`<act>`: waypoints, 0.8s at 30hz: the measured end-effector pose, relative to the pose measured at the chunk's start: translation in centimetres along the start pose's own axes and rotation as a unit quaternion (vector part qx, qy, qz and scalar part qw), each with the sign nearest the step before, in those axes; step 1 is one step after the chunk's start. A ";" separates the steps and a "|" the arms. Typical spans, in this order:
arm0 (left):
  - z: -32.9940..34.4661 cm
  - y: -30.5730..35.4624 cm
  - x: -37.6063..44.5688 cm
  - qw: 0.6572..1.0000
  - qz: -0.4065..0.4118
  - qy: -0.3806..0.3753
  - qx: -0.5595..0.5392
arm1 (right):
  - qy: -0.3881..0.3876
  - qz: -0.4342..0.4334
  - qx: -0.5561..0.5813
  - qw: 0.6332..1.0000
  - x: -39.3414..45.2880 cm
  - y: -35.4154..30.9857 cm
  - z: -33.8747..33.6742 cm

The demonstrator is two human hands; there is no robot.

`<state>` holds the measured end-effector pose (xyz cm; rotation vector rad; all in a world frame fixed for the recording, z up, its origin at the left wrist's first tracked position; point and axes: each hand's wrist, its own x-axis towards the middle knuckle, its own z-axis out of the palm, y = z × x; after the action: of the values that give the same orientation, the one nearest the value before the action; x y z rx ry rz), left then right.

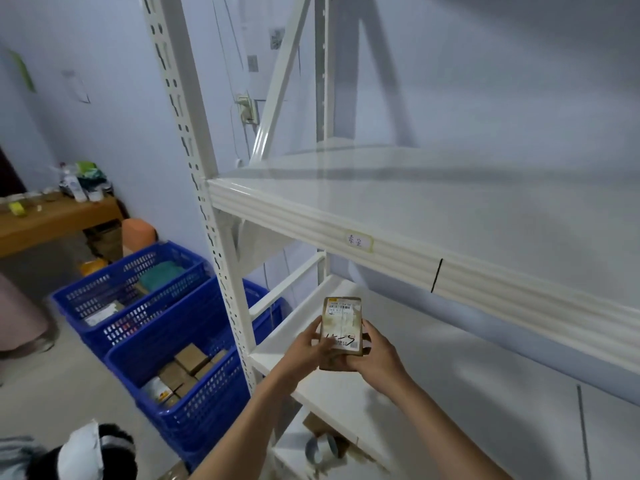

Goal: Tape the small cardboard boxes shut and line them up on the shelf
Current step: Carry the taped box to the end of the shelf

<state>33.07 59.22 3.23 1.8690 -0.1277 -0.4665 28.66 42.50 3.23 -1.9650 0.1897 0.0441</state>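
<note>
Hands first: my left hand point(309, 344) and right hand point(372, 351) both curl round the small cardboard box point(341, 327), held above the lower shelf point(433, 358) near its front-left corner. I judge it best to set it down square to the front edge.

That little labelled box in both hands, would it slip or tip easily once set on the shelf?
The small box probably feels stiff and light. Its glossy face may be slippery. Stood on end on the shelf, it might tip.
</note>
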 end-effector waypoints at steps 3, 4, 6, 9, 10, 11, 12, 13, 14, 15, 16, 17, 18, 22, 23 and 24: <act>0.1 0.6 1.9 1.000 -0.015 0.003 -0.005 | 0.002 -0.003 0.004 1.000 1.9 0.4 -0.5; 0.1 0.5 2.2 1.000 -0.020 0.005 -0.006 | 0.004 -0.002 0.007 1.000 2.5 0.7 -0.6; 0.1 0.0 2.8 1.000 -0.021 0.007 0.002 | 0.010 0.007 0.013 1.000 3.2 1.2 -0.5; 0.0 0.0 3.4 1.000 -0.016 0.011 0.020 | 0.012 0.007 0.012 1.000 3.8 1.3 -0.1; -0.2 -0.1 3.7 1.000 -0.022 0.010 0.018 | 0.012 0.008 0.015 1.000 4.2 1.4 0.1; -0.3 0.0 3.8 0.999 -0.026 0.010 0.018 | 0.012 0.009 0.017 1.000 4.5 1.4 0.3; -0.4 -0.3 4.1 0.999 -0.023 0.009 0.023 | 0.014 0.012 0.013 1.000 4.6 1.4 0.4; -0.5 -0.3 4.3 0.999 -0.017 0.004 0.027 | 0.016 0.016 0.007 1.000 4.8 1.2 0.5; -0.7 -0.3 4.6 0.999 -0.015 -0.003 0.028 | 0.017 0.021 0.004 1.000 5.1 1.2 0.6; -0.8 -0.2 4.7 0.999 -0.013 -0.008 0.029 | 0.016 0.028 0.002 0.999 5.3 1.2 0.7; -1.1 -0.3 5.0 0.999 -0.013 -0.015 0.030 | 0.014 0.033 -0.005 0.999 5.5 1.2 0.7; -1.3 -0.4 5.3 0.999 -0.011 -0.022 0.027 | 0.012 0.039 -0.014 0.999 5.8 1.2 0.8; -1.6 -0.7 5.7 0.999 -0.015 -0.032 0.029 | 0.011 0.045 -0.022 0.999 6.0 1.4 1.0; -2.7 -2.3 7.7 0.996 -0.016 -0.073 0.041 | 0.027 0.065 -0.060 0.996 6.9 1.8 2.2; -2.8 -2.8 8.2 0.995 -0.016 -0.079 0.051 | 0.032 0.069 -0.075 0.994 7.1 1.9 2.7; -2.9 -3.2 8.5 0.994 -0.021 -0.083 0.064 | 0.038 0.076 -0.092 0.992 7.3 2.1 3.3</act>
<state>41.54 60.24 -1.08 1.9584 -0.2352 -0.6570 35.76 43.91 -0.89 -2.1342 0.3959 0.0890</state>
